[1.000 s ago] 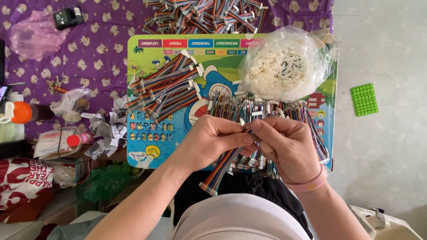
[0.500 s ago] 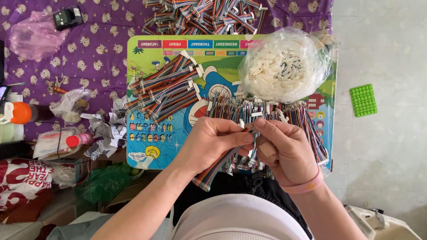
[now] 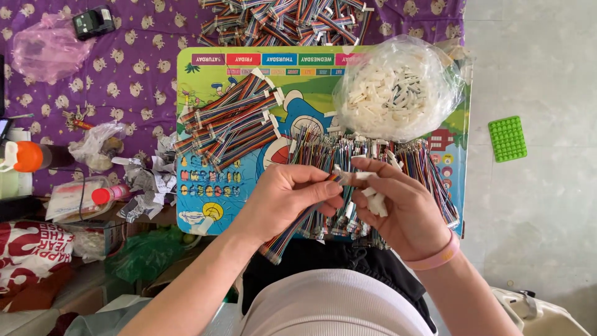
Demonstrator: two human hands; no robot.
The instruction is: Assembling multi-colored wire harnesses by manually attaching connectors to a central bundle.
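The left hand [image 3: 289, 196], knuckles up, pinches a flat rainbow-coloured ribbon cable [image 3: 292, 227] at its end. The right hand [image 3: 398, 202] meets it fingertip to fingertip, curled around small white plastic connectors [image 3: 373, 202] above the colourful cartoon-printed bench [image 3: 199, 211].

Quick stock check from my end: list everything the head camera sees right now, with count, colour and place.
Rainbow ribbon cable: one, multicoloured, in left hand.
White plastic connectors: several, in right hand.
Loose cables: many, multicoloured, board's near edge.
Finished cable bundle: one pile, board's left part.
Cable heap: one, beyond the board.
Clear bag of white connectors: one, board's right part.
Colourful picture board: one, on lap.
Purple patterned cloth: one, left.
Green studded block: one, floor, right.
Pink wristband: one, right wrist.
Left hand, right hand: pinching together.
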